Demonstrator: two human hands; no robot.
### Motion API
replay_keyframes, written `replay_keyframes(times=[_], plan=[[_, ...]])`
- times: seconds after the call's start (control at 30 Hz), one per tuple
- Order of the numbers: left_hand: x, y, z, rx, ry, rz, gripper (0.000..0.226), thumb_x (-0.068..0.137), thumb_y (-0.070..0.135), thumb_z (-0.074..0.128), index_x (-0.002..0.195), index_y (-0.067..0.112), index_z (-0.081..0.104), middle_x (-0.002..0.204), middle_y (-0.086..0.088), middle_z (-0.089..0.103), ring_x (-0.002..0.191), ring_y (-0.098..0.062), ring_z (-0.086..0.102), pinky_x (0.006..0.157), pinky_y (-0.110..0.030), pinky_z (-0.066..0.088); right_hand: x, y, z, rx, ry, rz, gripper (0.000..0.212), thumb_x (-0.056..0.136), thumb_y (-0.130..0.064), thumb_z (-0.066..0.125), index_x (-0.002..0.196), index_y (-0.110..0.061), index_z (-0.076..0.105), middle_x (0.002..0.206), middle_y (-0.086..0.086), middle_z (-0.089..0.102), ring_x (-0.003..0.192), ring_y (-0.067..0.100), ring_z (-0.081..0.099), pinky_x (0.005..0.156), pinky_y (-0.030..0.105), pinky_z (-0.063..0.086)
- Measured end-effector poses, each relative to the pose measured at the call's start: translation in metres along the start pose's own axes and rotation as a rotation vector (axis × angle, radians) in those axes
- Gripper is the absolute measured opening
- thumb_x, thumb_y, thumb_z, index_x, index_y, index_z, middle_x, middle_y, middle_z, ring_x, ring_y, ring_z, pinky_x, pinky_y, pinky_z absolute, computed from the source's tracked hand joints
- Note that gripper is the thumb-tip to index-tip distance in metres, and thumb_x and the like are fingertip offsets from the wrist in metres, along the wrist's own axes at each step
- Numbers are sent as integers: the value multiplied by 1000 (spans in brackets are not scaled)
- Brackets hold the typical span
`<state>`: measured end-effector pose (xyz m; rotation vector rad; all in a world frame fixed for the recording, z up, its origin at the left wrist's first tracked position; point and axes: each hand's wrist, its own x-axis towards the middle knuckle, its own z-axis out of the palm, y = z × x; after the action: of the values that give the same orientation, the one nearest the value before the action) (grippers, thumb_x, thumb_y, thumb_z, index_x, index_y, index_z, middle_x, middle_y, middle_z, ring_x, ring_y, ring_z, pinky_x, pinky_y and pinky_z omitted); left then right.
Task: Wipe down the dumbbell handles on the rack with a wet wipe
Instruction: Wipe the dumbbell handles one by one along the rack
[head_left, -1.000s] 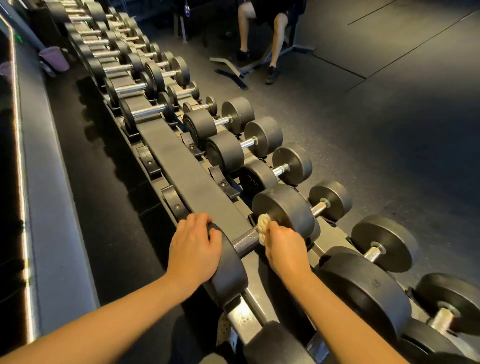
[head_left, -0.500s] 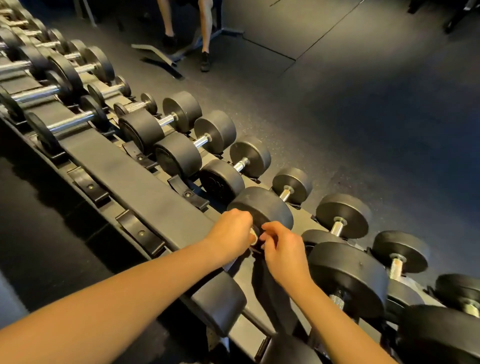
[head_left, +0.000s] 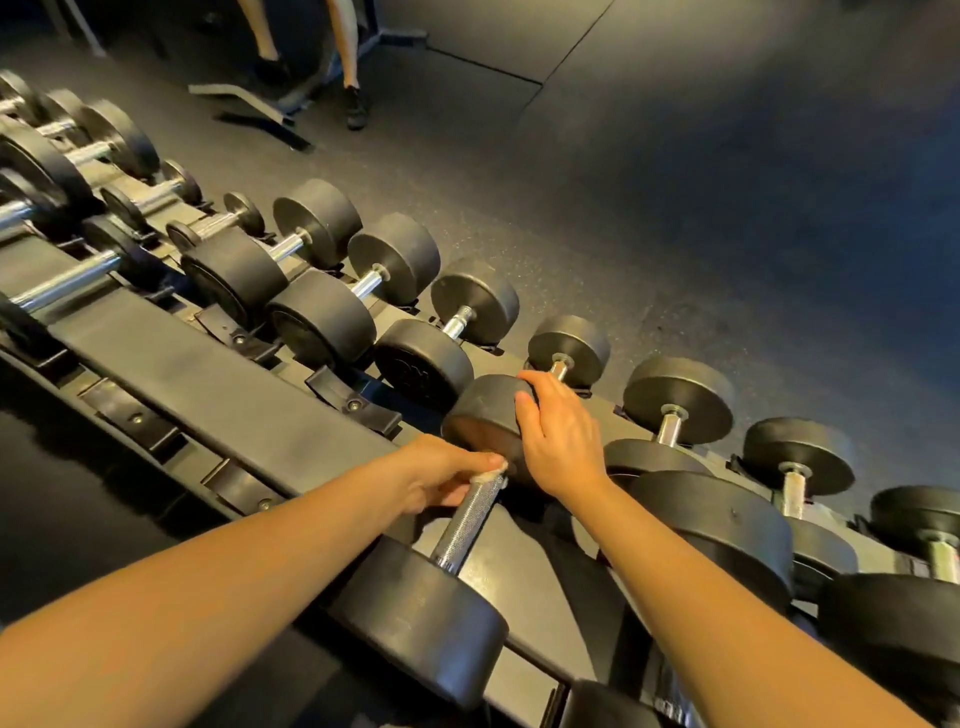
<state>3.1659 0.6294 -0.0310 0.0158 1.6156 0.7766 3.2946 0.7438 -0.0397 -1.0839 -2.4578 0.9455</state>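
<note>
A black dumbbell lies on the upper shelf of the rack (head_left: 218, 395), with its knurled steel handle (head_left: 467, 525) running from the near head (head_left: 421, 618) to the far head (head_left: 483, 410). My left hand (head_left: 441, 478) grips the far end of that handle, and a bit of the white wet wipe (head_left: 496, 469) shows under its thumb. My right hand (head_left: 558, 436) rests on the far head, fingers laid over its rounded side. Most of the wipe is hidden inside my left hand.
Several more black dumbbells (head_left: 322, 322) with steel handles fill both shelves to the left and right. Beyond the rack is dark rubber floor (head_left: 675, 208). A person's legs (head_left: 353, 67) and a bench frame (head_left: 249, 104) are at the far top left.
The wipe went from my right hand to my left. My left hand left the near head and took the handle; my right hand moved onto the far head. The view shifted right.
</note>
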Motion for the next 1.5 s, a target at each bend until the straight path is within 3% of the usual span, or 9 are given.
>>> replay_keyframes(times=[0.1, 0.3, 0.4, 0.5, 0.67, 0.87, 1.03, 1.27, 1.5], plan=[[6, -11, -14, -276, -293, -122, 42, 92, 20, 72, 126, -4, 66, 121, -23, 71, 99, -27, 73, 84, -34, 63, -1, 1, 2, 8, 36, -19, 30, 107, -30, 42, 131, -21, 58, 124, -1, 64, 112, 15, 58, 83, 25, 37], [8, -18, -16, -293, -323, -68, 34, 101, 18, 61, 126, -4, 66, 117, -24, 72, 93, -25, 76, 75, -33, 64, 0, 4, 6, 23, 54, -11, 28, 107, -31, 43, 129, -23, 59, 118, -5, 64, 105, 10, 57, 80, 24, 39], [-1, -8, -10, 29, -42, 101, 23, 97, 20, 69, 104, 0, 75, 84, -12, 78, 68, -14, 74, 60, -25, 59, 1, 4, 6, 43, 59, -12, 26, 106, -31, 44, 126, -22, 60, 115, -5, 64, 103, 10, 58, 81, 27, 44], [-13, -2, -4, 707, 255, 546, 22, 91, 30, 75, 75, 16, 78, 67, 1, 72, 62, -8, 66, 63, -27, 52, 0, 5, 7, 40, 55, -14, 29, 106, -34, 41, 125, -22, 59, 114, -5, 64, 102, 12, 59, 82, 30, 47], [-30, -3, 19, 1040, 12, 1041, 15, 91, 27, 70, 78, 21, 69, 72, 10, 62, 69, -8, 58, 65, -26, 49, 0, 5, 7, 29, 69, -6, 36, 103, -40, 37, 125, -23, 59, 116, -4, 64, 105, 15, 60, 82, 31, 47], [-5, -8, -4, 1216, 124, 1207, 18, 93, 40, 71, 94, 23, 76, 84, 8, 66, 77, -7, 59, 68, -28, 51, 0, 6, 8, 27, 71, -2, 33, 105, -38, 39, 127, -23, 59, 118, -2, 65, 106, 16, 60, 82, 27, 43], [2, -9, -10, 1482, 251, 1532, 20, 88, 43, 76, 87, 23, 74, 77, 4, 60, 64, -13, 59, 45, -28, 47, 0, 7, 9, 7, 79, 3, 33, 106, -38, 39, 128, -23, 59, 120, -2, 65, 108, 16, 60, 82, 27, 44], [10, -8, -27, 1422, -10, 1363, 30, 103, 39, 46, 121, 25, 65, 99, 6, 63, 82, -8, 60, 71, -23, 52, 0, 7, 9, 5, 80, 1, 32, 106, -38, 39, 127, -23, 58, 117, -3, 65, 106, 15, 60, 80, 26, 41], [-2, -18, -15, 1029, 115, 1094, 9, 100, 33, 62, 99, 26, 67, 80, 23, 55, 77, 6, 56, 66, -9, 39, 0, 7, 10, 31, 83, 6, 30, 106, -39, 39, 124, -25, 58, 115, -5, 65, 103, 13, 60, 83, 34, 51]])
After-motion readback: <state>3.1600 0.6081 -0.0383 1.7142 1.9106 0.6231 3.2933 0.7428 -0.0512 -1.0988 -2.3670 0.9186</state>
